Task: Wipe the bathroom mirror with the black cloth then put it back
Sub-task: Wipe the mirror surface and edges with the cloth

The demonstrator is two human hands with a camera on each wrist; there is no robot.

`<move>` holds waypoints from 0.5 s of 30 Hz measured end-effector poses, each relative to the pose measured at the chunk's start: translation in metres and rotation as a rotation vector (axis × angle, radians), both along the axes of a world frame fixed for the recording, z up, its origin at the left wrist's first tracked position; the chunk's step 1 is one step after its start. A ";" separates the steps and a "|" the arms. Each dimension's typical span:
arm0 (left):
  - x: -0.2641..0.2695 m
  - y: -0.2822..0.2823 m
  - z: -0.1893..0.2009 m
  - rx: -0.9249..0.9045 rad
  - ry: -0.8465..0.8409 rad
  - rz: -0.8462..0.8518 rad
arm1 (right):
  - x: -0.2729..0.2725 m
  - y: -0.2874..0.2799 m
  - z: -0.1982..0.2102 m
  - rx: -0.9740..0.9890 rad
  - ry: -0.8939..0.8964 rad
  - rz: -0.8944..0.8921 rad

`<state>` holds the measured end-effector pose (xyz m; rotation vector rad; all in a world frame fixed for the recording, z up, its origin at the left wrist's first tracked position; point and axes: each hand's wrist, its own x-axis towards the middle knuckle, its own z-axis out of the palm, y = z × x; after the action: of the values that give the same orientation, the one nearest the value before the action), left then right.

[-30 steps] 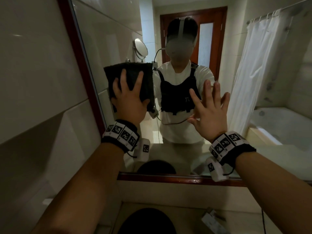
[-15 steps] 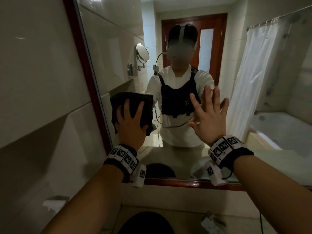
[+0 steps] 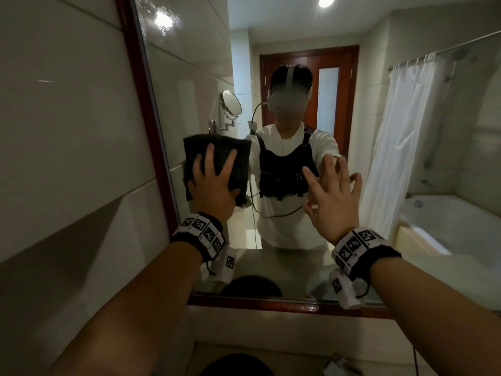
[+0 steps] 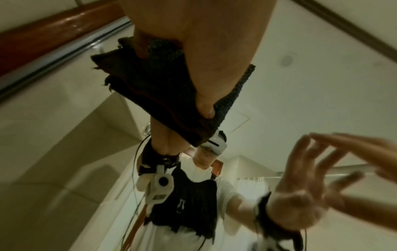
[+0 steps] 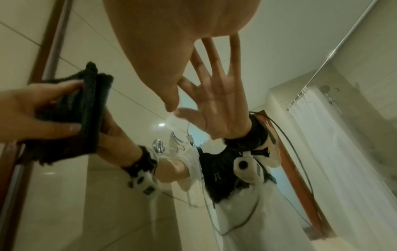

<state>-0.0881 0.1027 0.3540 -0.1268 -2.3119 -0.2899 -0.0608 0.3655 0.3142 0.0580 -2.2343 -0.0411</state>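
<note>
The black cloth (image 3: 217, 147) lies folded flat on the bathroom mirror (image 3: 189, 90), near its left edge. My left hand (image 3: 214, 185) presses it to the glass with straight, spread fingers. The left wrist view shows the cloth (image 4: 150, 81) under my palm, and the right wrist view shows the cloth (image 5: 90, 110) edge-on against the glass. My right hand (image 3: 333, 196) is spread flat to the cloth's right, fingertips on the glass, holding nothing. In the right wrist view it (image 5: 171, 42) meets its own reflection.
A red-brown wooden frame (image 3: 271, 303) borders the mirror at the left and bottom. A tiled wall (image 3: 67, 158) stands on the left. Below, the counter holds a dark round object (image 3: 233, 365) and a small packet (image 3: 341, 367). The mirror reflects a shower curtain, a bathtub and a door.
My left hand slid the cloth down the glass, then a little way back up. The right hand stayed spread on the mirror. The view tilted upward.
</note>
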 end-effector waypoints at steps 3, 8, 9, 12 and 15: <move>0.003 -0.002 -0.007 -0.005 -0.015 0.008 | 0.007 0.000 0.020 -0.034 0.053 0.017; 0.006 -0.001 -0.001 0.004 -0.034 0.011 | 0.007 -0.004 0.069 0.011 0.086 0.035; 0.006 -0.001 0.000 0.001 -0.032 0.011 | 0.004 -0.005 0.080 0.028 0.088 0.039; 0.002 -0.002 0.009 -0.020 -0.020 0.020 | -0.008 -0.006 0.102 0.041 0.029 0.020; -0.003 -0.004 0.025 -0.081 0.031 0.025 | -0.019 -0.008 0.099 0.051 0.013 -0.015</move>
<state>-0.0916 0.0991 0.3792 -0.1416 -2.2930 -0.1802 -0.0801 0.3574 0.4135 0.0680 -2.2210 -0.1060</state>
